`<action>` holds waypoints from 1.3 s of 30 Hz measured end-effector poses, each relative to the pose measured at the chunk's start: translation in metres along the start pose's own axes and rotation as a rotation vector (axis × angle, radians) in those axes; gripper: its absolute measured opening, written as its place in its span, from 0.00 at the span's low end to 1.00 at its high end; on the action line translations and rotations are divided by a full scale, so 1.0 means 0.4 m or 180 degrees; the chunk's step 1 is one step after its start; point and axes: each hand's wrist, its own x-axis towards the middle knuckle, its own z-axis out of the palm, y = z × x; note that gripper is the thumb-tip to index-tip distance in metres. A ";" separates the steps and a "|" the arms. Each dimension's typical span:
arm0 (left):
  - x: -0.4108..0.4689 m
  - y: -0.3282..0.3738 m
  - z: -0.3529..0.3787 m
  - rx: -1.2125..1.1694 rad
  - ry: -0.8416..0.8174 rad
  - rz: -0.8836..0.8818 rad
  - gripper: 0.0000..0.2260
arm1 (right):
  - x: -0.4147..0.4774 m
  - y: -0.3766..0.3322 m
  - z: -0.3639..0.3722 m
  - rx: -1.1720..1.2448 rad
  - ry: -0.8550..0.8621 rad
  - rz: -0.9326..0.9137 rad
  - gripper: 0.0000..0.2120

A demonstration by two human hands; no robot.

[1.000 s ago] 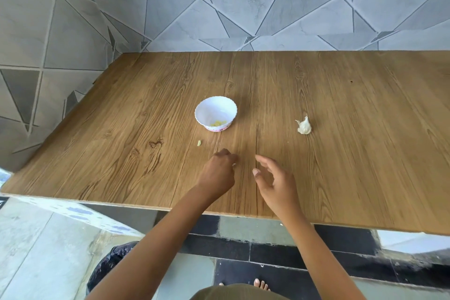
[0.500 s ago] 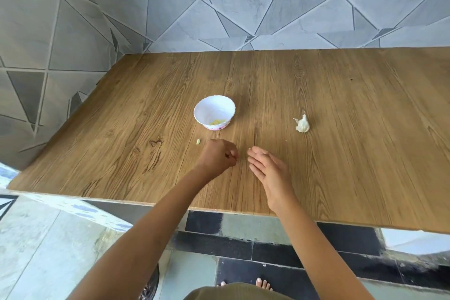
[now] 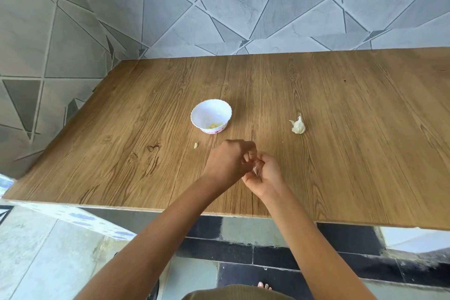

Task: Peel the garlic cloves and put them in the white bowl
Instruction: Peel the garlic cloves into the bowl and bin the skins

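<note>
A small white bowl [image 3: 211, 114] stands on the wooden table [image 3: 341, 153] and holds a few yellowish peeled cloves [image 3: 214, 125]. Just in front of the bowl my left hand [image 3: 229, 161] and my right hand [image 3: 264, 175] meet, fingers curled, and together pinch a small garlic clove [image 3: 256, 168] with pale skin; most of it is hidden by the fingers. One loose clove [image 3: 195, 145] lies on the table left of my hands. The rest of the garlic bulb [image 3: 298, 125] sits to the right of the bowl.
Grey tiled walls close the table at the back and left. The table's front edge [image 3: 170, 208] runs just below my forearms, with tiled floor beneath it.
My two hands have come together. The right hand, open a moment ago, has turned palm-up and closed on the clove that the left hand brought to it.
</note>
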 end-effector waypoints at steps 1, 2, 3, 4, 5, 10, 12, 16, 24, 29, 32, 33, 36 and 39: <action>-0.001 -0.004 0.000 -0.0011 0.0036 0.0004 0.04 | 0.001 0.000 -0.002 0.0062 -0.0055 0.0019 0.13; -0.001 -0.007 0.000 -0.0089 0.0037 -0.0001 0.04 | -0.001 0.001 -0.003 0.0088 -0.0100 0.0018 0.13; -0.001 -0.012 -0.002 -0.0220 0.0002 -0.0022 0.05 | 0.001 0.002 -0.005 0.0084 -0.0123 0.0013 0.13; 0.000 -0.017 -0.005 -0.0377 -0.0034 -0.0061 0.05 | 0.003 0.002 -0.006 0.0061 -0.0153 0.0019 0.13; 0.000 -0.021 -0.010 -0.0528 -0.0030 -0.0109 0.07 | 0.006 0.003 -0.008 0.0026 -0.0199 0.0014 0.14; 0.000 -0.043 -0.043 -0.1236 0.0158 -0.0565 0.12 | 0.013 0.000 -0.019 -0.0206 -0.0283 -0.0036 0.16; -0.004 -0.061 -0.048 -0.1758 0.0190 -0.0926 0.14 | 0.012 -0.001 -0.023 -0.0233 -0.0343 -0.0037 0.16; -0.038 -0.116 -0.060 -0.2788 0.0593 -0.1490 0.10 | 0.017 -0.004 -0.032 -0.0465 -0.0290 -0.0256 0.16; -0.158 -0.204 -0.055 -0.2878 0.1226 -0.2172 0.10 | 0.026 0.059 0.003 -0.0963 -0.0309 -0.0009 0.16; -0.288 -0.201 -0.079 -0.2666 0.2070 -0.2626 0.10 | 0.032 0.153 0.048 -0.1448 -0.0618 0.0758 0.15; -0.393 -0.204 -0.100 -0.2397 0.2615 -0.2860 0.10 | 0.032 0.242 0.076 -0.1755 -0.0750 0.1172 0.15; -0.435 -0.210 -0.106 -0.2338 0.2777 -0.2952 0.10 | 0.031 0.282 0.082 -0.1885 -0.0809 0.1315 0.15; -0.561 -0.233 -0.116 -0.2214 0.3243 -0.3237 0.09 | 0.021 0.419 0.091 -0.2183 -0.0944 0.1754 0.15; -0.674 -0.275 -0.118 -0.2215 0.3544 -0.3479 0.10 | 0.026 0.568 0.087 -0.2450 -0.0984 0.2163 0.14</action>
